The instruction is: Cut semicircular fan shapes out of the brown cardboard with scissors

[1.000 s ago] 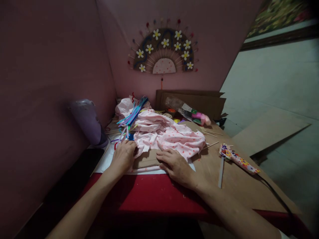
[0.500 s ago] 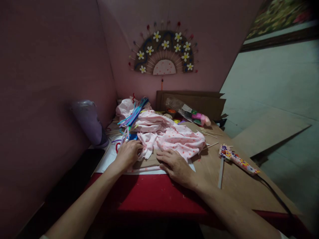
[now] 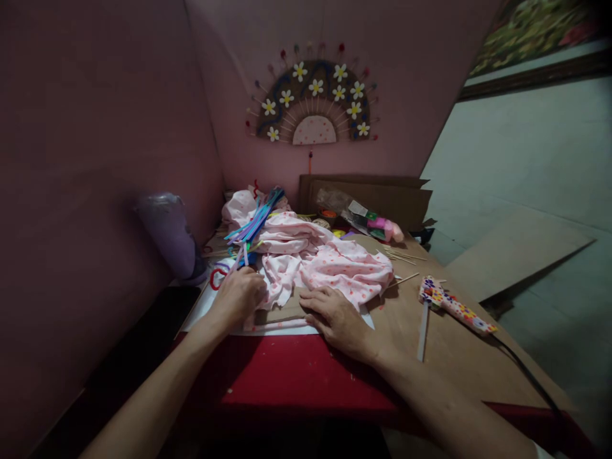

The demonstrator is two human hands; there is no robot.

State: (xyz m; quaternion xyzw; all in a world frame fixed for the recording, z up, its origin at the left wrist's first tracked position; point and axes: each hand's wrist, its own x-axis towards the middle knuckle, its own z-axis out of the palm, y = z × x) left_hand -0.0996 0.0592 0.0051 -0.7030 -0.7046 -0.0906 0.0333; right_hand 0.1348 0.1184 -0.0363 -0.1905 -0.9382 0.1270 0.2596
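My left hand (image 3: 239, 294) lies at the left of the pile with its fingers curled in. A small blue object (image 3: 247, 259) sits just beyond its fingertips; what the fingers hold, if anything, is hidden. My right hand (image 3: 338, 319) rests flat, fingers stretched over a piece of cardboard (image 3: 282, 313) and touching the edge of the cloth. Crumpled pink dotted cloth (image 3: 342, 271) is heaped past both hands. Purple and blue pipe cleaners (image 3: 255, 223) lie in a bundle on it, and a red pipe cleaner (image 3: 218, 278) curls beside my left wrist.
At the right, a flower-patterned glue gun (image 3: 454, 306) lies on brown board (image 3: 478, 363), its cord trailing off. Thin wooden sticks (image 3: 401, 255) are scattered behind. A purple bag (image 3: 169, 236) stands left. Cardboard sheets (image 3: 373, 191) lean at the wall, below a decorated fan (image 3: 314, 131).
My left hand has shifted slightly left and its fingers have curled in; more of the red pipe cleaner now shows. The right hand has stayed in place.
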